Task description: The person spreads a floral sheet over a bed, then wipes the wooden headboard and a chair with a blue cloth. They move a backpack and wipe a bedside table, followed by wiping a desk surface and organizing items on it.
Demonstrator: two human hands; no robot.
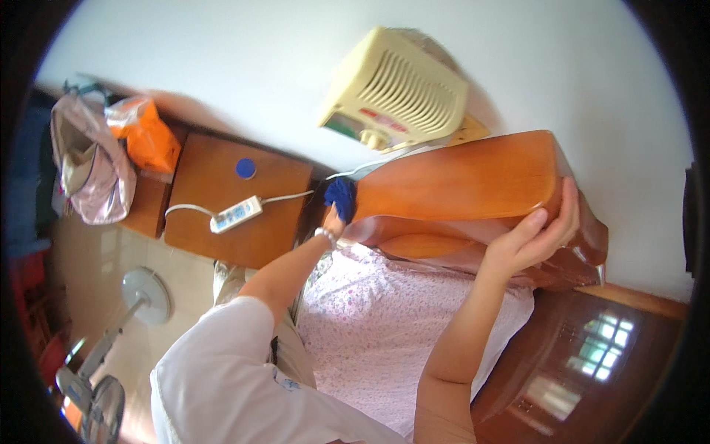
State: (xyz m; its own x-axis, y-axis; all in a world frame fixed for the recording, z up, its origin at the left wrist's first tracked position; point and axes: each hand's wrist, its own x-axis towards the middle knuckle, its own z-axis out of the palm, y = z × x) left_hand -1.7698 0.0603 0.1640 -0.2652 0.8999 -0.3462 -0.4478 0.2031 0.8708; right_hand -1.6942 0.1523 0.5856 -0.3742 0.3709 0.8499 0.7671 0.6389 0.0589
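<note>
Left hand point(333, 222) clutching blue cloth point(341, 197) against wooden headboard point(458, 181); right hand point(534, 238) gripping headboard edge, likely for steadying.

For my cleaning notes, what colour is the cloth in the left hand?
Deep blue. The cloth is bunched in the left hand against the wooden headboard, seen in the head view.

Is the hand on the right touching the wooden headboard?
Touching. The head view shows the right hand with its fingers wrapped over the headboard's end.
</note>
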